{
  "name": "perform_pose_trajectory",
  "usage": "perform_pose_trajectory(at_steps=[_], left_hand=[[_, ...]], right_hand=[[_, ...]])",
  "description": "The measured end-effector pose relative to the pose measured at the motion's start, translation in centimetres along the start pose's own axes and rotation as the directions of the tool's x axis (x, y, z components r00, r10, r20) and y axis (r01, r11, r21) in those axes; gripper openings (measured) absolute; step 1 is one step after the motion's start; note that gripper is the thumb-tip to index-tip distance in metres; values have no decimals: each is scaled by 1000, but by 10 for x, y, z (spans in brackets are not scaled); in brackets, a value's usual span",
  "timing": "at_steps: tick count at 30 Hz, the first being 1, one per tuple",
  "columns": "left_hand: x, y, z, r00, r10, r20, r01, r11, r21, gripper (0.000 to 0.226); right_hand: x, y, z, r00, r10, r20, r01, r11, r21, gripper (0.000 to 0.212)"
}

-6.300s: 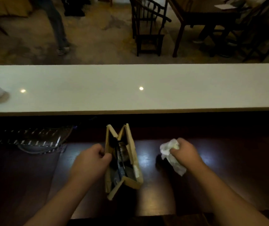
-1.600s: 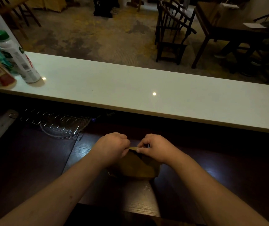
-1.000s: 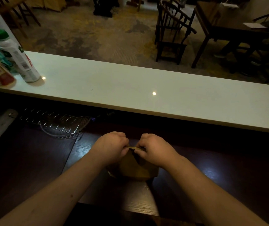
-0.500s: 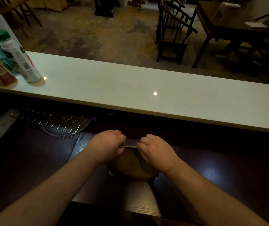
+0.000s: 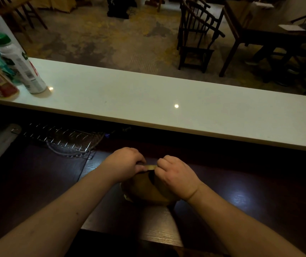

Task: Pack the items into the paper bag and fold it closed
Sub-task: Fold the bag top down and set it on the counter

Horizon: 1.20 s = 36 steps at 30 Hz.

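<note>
1. Brown paper bag [image 5: 146,190] stands on the dark wooden bench [image 5: 222,191], right in front of the person, its top edge pinched flat.
2. Left hand [image 5: 125,164] and right hand [image 5: 176,175] are both clamped on that top strip — fingers curled over it, one hand at each end.
3. Step: folding the bag closed; no items show outside it, so packing looks done.
4. Next move likely needs another roll of the top downward, then a firm crease — hands pressing evenly so the bag doesn't tip or spring open.
5. White counter [image 5: 148,101] beyond, bottles [image 5: 24,69] at its far left.
</note>
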State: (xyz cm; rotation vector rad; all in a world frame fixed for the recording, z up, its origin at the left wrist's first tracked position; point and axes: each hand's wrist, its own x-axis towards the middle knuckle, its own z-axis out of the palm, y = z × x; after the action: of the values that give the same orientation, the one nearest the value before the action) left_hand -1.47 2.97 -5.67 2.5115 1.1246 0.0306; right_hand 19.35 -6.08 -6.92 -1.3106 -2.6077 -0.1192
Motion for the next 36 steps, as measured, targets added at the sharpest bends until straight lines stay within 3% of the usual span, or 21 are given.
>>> perform_pose_trajectory(at_steps=[5, 9, 11, 14, 18, 25, 31, 36], left_hand=[[5, 7, 7, 995, 101, 9, -101, 981, 166, 31], [4, 9, 11, 989, 142, -30, -134, 972, 193, 30], [3, 9, 10, 992, 122, -16, -118, 979, 165, 30], [4, 10, 6, 996, 48, 79, -58, 989, 136, 30], [6, 10, 4, 980, -3, 200, -46, 970, 240, 34], [2, 8, 16, 996, 61, 71, -80, 947, 312, 32], [-2, 0, 13, 989, -53, 142, -2, 933, 359, 39], [-8, -6, 12, 997, -31, 75, -1, 921, 389, 35]], right_hand=[[0, 0, -5, 999, 36, 36, -38, 998, 47, 13], [10, 5, -9, 948, 288, 134, -308, 937, 168, 34], [15, 7, -8, 920, 325, 221, -368, 910, 191, 32], [18, 6, -5, 927, 289, 240, -341, 915, 214, 21], [21, 3, -3, 941, 263, 212, -310, 921, 234, 15], [17, 14, -5, 887, 318, 336, -383, 911, 150, 19], [7, 15, -3, 899, 291, 327, -344, 932, 116, 19], [5, 21, -16, 856, 314, 410, -398, 907, 137, 28]])
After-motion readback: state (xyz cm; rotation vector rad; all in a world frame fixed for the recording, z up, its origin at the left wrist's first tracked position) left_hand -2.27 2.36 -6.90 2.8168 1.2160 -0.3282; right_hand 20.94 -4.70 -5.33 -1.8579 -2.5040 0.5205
